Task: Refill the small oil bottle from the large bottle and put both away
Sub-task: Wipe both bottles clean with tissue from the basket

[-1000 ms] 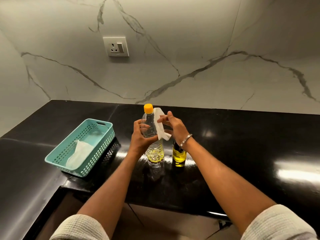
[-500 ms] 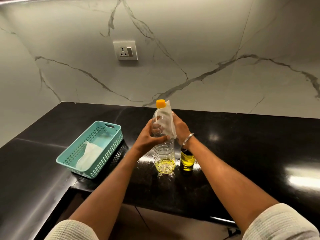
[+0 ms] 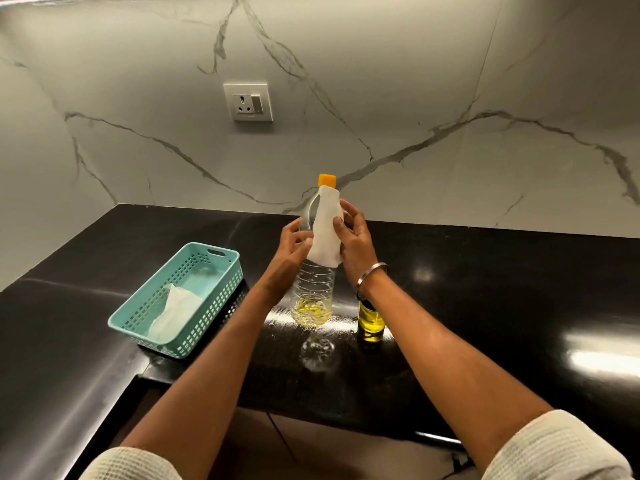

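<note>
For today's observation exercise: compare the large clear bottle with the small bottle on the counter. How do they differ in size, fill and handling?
The large bottle is far taller than the small bottle. The large bottle holds only a shallow layer of yellow oil at its base; the small bottle looks nearly full. The left hand grips the large bottle while the right hand presses a white tissue against it; the small bottle stands untouched. Both stand upright on the black counter.

Cap [image 3: 327, 179] showing orange; basket [image 3: 221, 292] showing teal lattice; counter [image 3: 485, 289] showing gloss black; wall [image 3: 415, 81] showing white, grey-veined; oil [image 3: 371, 322] showing yellow.
</note>
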{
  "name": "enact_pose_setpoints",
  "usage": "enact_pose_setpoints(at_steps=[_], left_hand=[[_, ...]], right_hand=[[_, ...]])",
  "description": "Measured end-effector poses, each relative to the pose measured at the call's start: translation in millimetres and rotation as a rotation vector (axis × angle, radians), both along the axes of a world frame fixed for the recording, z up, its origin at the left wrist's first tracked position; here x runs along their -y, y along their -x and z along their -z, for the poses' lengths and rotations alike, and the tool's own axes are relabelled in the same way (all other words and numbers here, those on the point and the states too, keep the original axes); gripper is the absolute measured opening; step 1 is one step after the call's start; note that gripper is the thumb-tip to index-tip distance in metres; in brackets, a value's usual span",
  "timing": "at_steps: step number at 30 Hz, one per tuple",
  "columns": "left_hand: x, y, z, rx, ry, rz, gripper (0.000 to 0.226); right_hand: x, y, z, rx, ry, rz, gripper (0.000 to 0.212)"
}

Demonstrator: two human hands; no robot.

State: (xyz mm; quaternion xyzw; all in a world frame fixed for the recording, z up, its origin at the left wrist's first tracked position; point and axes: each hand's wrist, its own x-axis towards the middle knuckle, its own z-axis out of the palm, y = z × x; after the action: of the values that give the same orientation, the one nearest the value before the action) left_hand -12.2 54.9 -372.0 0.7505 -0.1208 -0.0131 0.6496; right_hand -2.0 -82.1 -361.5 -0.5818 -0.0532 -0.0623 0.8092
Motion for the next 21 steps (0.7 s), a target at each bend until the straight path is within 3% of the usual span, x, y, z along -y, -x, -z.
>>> enact_pose_setpoints(at_steps=[4, 9, 17, 19, 21], left_hand=[[9, -1, 5, 0.077, -0.184, -0.025, 0.076], [9, -5, 6, 0.118, -0.182, -0.113, 0.080], [-3, -3, 4, -0.109, -0.012, 0.225, 0.089], [0, -3, 2, -0.093, -0.024, 0.192, 0.093], [4, -5, 2, -0.097, 0.004, 0.101, 0.094]], right_hand=[[-6, -1, 1, -0.009, 0.035, 0.015, 0.041], [-5, -2, 6, -0.030, 0.045, -0.073, 0.036], [4, -8, 7, -0.337, -0.239, -0.238, 0.052], [2, -10, 7, -0.345, -0.273, -0.244, 0.055], [-2, -8, 5, -0.269, -0.172, -0.208, 0.056]])
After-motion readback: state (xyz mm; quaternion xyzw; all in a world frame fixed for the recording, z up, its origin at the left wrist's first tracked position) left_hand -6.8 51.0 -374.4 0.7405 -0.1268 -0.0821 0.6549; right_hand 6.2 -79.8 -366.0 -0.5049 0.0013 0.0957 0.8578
